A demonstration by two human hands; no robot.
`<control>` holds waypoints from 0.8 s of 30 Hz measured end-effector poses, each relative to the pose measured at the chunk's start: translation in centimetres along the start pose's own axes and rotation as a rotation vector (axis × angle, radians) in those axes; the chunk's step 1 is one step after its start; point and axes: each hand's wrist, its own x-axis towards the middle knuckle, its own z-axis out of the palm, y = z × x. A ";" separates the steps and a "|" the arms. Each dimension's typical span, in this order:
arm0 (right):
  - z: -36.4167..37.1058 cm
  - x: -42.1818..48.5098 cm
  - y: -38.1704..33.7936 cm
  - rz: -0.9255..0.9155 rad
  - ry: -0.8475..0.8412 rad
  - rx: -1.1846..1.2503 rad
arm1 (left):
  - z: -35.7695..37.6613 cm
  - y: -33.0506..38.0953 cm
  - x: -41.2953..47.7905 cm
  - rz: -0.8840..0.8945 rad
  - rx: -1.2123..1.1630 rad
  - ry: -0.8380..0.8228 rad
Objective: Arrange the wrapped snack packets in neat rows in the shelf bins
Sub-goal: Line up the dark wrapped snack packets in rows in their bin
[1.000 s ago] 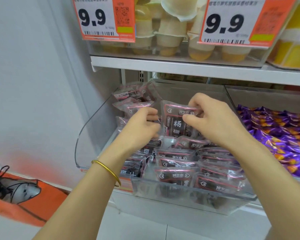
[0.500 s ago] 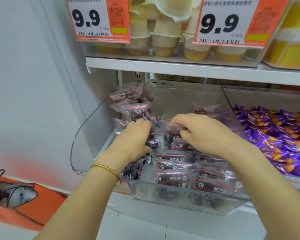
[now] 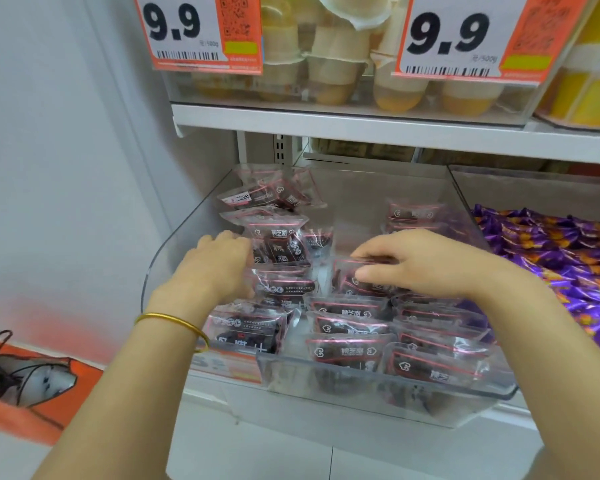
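Note:
Dark snack packets with pink trim fill a clear shelf bin (image 3: pixel 465 393). At its front right they stand in neat rows (image 3: pixel 347 351); at the back left they lie in a loose pile (image 3: pixel 257 199). My right hand (image 3: pixel 426 261) pinches the top edge of one packet (image 3: pixel 357 282) standing at the back of the middle row. My left hand (image 3: pixel 215 268), with a gold bangle on its wrist, has its fingers curled round the left edge of an upright packet (image 3: pixel 281 244) in the left column; its fingertips are hidden behind the wrappers.
A neighbouring bin of purple sweets (image 3: pixel 551 258) lies to the right. Above, a white shelf (image 3: pixel 361 129) carries jelly cups (image 3: pixel 329 74) behind orange 9.9 price tags (image 3: pixel 198 32). A grey wall closes the left side. An orange bag (image 3: pixel 39 393) sits on the floor.
Both hands came down from holding one packet up in the air. The packet now stands in the middle row under my right hand. My left hand shifted left to the left column.

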 end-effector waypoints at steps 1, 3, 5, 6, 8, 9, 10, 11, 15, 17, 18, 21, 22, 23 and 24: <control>0.4 0.3 -0.2 -0.002 0.047 -0.044 | 0.0 -0.3 0.0 -0.004 -0.005 -0.003; 1.2 0.8 -0.9 0.011 0.145 -0.161 | 0.2 -0.4 -0.2 -0.022 -0.029 0.005; 1.6 1.1 -1.5 0.027 0.220 -0.268 | 0.5 -0.3 -0.1 -0.042 -0.042 0.034; 1.6 1.1 -1.6 0.028 0.237 -0.293 | 0.6 -0.3 0.0 -0.051 -0.044 0.046; 1.6 1.1 -1.5 0.012 0.228 -0.315 | 0.6 -0.5 0.2 -0.049 -0.064 0.045; 1.5 1.1 -1.4 0.000 0.209 -0.328 | 0.5 -0.6 0.3 -0.039 -0.081 0.040; 1.5 1.0 -1.3 -0.009 0.191 -0.344 | 0.4 -0.6 0.4 -0.023 -0.099 0.041; 1.5 1.0 -1.2 -0.014 0.179 -0.352 | 0.3 -0.7 0.4 -0.005 -0.118 0.052; 1.8 1.2 -0.7 -0.010 0.149 -0.303 | -0.1 -0.6 0.1 0.080 -0.230 0.197; 1.9 1.2 -0.6 0.008 0.127 -0.275 | -0.4 -0.4 -0.2 0.119 -0.303 0.263; 1.9 1.2 -0.5 0.013 0.118 -0.263 | -0.6 -0.2 -0.4 0.140 -0.321 0.281; 1.7 1.1 -0.3 0.013 0.100 -0.229 | -1.5 0.5 -1.2 0.196 -0.408 0.332; 1.7 1.0 -0.3 0.011 0.093 -0.215 | -1.9 0.8 -1.5 0.211 -0.470 0.359; 1.6 1.0 -0.2 0.010 0.086 -0.201 | -2.2 1.0 -1.7 0.223 -0.545 0.394; 1.5 0.9 -0.2 0.007 0.079 -0.186 | -2.6 1.2 -2.0 0.231 -0.635 0.437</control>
